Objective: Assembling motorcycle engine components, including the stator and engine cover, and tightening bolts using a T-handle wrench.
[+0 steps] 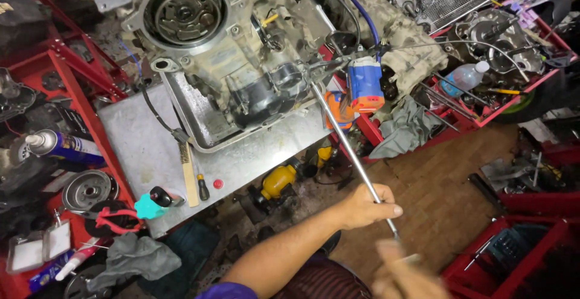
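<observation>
Both the left hand [365, 205] and the blurred right hand [406, 275] close around a long steel bar [350, 154] levered against the engine [241, 51] on the metal tray [199, 127], so I'd say steady, controlled pressure comes next

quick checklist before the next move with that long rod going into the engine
1. Left hand grips the long metal rod: ok.
2. Right hand on the rod's near end: cannot tell, blurred.
3. Rod's far tip reaches the engine: ok; whether it is seated, cannot tell.
4. Engine sits in the metal tray: ok.
5. Black cable beside the tray is apart from the rod: ok.
6. Blue and orange tool lies close beside the rod: not ok.
</observation>
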